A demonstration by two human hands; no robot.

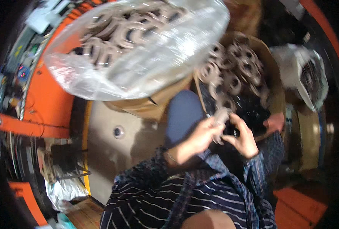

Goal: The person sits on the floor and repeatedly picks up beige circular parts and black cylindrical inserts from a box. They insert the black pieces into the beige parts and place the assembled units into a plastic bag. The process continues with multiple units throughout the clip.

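Observation:
My left hand [202, 133] is closed round a beige ring-shaped part [222, 116], gripping its left side. My right hand [244, 138] curves round the same part from the right, its thumb and fingertips at the edge. Motion blur softens the part's outline. Just beyond my hands stands a cardboard box [277, 72], where many similar beige rings [234, 84] lie piled among shiny black pieces [249, 114].
A large clear plastic bag [158, 72] full of beige rings bulges from a carton [139, 108] at upper left. One small ring [118, 132] lies on the floor. A white sack [316, 76] stands far right. Orange machine panels [49, 103] flank the left side.

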